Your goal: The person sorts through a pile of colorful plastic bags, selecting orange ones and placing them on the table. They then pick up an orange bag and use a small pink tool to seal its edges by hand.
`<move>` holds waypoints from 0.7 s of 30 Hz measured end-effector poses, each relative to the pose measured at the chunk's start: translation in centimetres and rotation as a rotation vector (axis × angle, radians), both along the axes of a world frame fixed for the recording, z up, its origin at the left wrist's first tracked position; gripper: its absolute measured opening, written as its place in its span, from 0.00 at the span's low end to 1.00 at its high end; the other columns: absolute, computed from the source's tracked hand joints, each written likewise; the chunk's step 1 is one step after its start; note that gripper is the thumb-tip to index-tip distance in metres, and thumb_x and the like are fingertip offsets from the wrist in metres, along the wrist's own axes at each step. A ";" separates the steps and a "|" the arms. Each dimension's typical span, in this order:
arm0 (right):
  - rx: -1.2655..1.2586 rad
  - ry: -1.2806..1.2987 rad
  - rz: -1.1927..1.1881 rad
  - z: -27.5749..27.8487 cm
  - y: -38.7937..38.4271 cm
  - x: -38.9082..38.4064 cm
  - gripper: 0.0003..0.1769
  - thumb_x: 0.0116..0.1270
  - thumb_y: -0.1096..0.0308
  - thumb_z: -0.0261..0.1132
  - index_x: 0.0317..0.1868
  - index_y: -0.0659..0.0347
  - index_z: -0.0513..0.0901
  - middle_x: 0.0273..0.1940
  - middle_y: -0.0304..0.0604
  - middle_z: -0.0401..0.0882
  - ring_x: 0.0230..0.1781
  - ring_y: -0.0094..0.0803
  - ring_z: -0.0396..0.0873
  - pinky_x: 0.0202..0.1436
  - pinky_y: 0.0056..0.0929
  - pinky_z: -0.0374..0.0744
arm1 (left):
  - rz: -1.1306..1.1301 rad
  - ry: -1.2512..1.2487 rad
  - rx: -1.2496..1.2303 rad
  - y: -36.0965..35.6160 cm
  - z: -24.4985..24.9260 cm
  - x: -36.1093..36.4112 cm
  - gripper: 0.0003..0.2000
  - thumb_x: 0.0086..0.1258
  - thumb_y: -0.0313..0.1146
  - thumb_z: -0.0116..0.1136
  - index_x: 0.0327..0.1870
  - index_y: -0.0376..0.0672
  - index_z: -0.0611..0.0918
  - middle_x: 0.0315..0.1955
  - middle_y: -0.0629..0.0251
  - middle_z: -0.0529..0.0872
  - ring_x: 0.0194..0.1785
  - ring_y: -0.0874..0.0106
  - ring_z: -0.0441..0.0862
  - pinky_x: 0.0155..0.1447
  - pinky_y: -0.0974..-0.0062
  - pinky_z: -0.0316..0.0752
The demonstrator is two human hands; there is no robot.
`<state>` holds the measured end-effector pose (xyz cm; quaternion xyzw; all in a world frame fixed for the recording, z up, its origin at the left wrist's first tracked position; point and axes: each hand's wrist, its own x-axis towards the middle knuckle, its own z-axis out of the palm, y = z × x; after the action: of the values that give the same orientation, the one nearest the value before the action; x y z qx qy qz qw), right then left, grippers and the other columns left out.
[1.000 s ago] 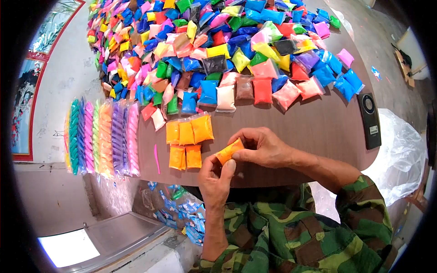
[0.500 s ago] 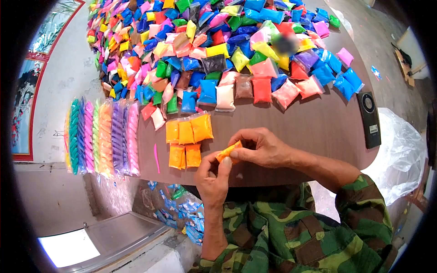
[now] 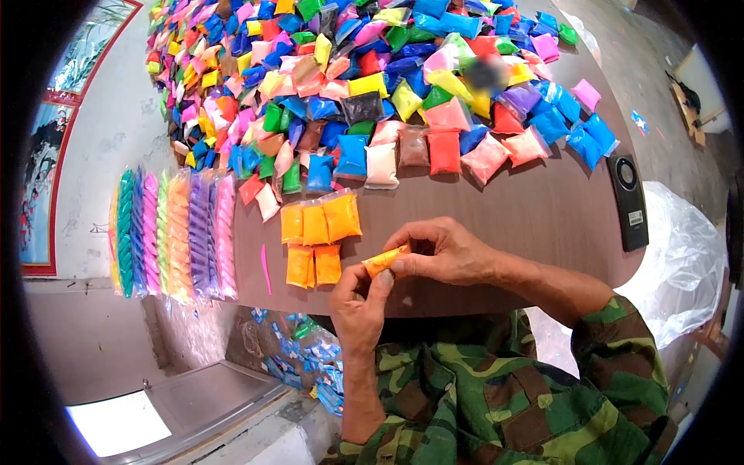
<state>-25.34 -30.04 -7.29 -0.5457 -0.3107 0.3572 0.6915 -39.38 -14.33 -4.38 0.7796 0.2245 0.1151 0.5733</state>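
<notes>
Between my two hands, near the table's front edge, is a small orange packet [image 3: 384,262], partly covered by my fingers. My left hand [image 3: 360,298] pinches its left end between thumb and fingers. From the other side my right hand [image 3: 438,252] grips the right end, thumb on top. Just left of them lie several flat orange packets [image 3: 316,225] in two rows, the upper row slightly overlapping. A thin pink plastic stick [image 3: 266,269] rests farther left on the brown table [image 3: 465,213].
A big heap of colourful packets [image 3: 364,108] covers the table's far side. Twisted coloured strips in clear bags [image 3: 178,236] line the left edge. A black phone-like device [image 3: 627,203] lies at the right edge. Clear plastic sheeting [image 3: 682,256] and blue wrappers [image 3: 314,356] are below table level.
Both hands keep hold of the orange packet. My left hand has shifted slightly left, and the packet sits a little flatter and shows more of its length.
</notes>
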 end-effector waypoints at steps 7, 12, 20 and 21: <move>-0.020 -0.042 -0.012 -0.3 0.1 -0.1 0.16 0.74 0.66 0.72 0.55 0.69 0.86 0.43 0.41 0.89 0.43 0.23 0.84 0.47 0.26 0.84 | 0.028 -0.053 0.005 -0.4 -0.2 0.2 0.11 0.78 0.33 0.69 0.51 0.34 0.85 0.38 0.69 0.87 0.40 0.80 0.81 0.47 0.79 0.78; -0.029 -0.027 -0.010 -0.1 0.2 -0.3 0.15 0.75 0.68 0.70 0.54 0.70 0.86 0.42 0.41 0.90 0.42 0.22 0.84 0.46 0.26 0.84 | -0.006 0.013 0.081 0.1 0.2 -0.1 0.12 0.78 0.35 0.68 0.52 0.34 0.86 0.42 0.68 0.87 0.44 0.79 0.83 0.52 0.79 0.80; -0.010 -0.105 -0.032 -0.8 0.3 -0.5 0.14 0.75 0.68 0.70 0.53 0.70 0.87 0.41 0.42 0.91 0.40 0.21 0.84 0.44 0.26 0.84 | 0.045 -0.035 0.028 -0.7 1.1 0.5 0.11 0.78 0.33 0.69 0.50 0.35 0.86 0.41 0.66 0.89 0.44 0.79 0.84 0.51 0.79 0.80; -0.017 -0.127 -0.031 -0.8 0.3 -0.4 0.14 0.74 0.68 0.70 0.53 0.70 0.87 0.40 0.42 0.91 0.39 0.21 0.84 0.44 0.26 0.84 | 0.042 -0.043 0.032 -0.6 1.0 0.4 0.10 0.78 0.34 0.69 0.50 0.35 0.86 0.41 0.66 0.89 0.44 0.78 0.84 0.51 0.78 0.80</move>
<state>-25.78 -29.74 -8.11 -0.5779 -0.3424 0.3135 0.6712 -38.97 -14.90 -3.37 0.7812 0.2264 0.1473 0.5629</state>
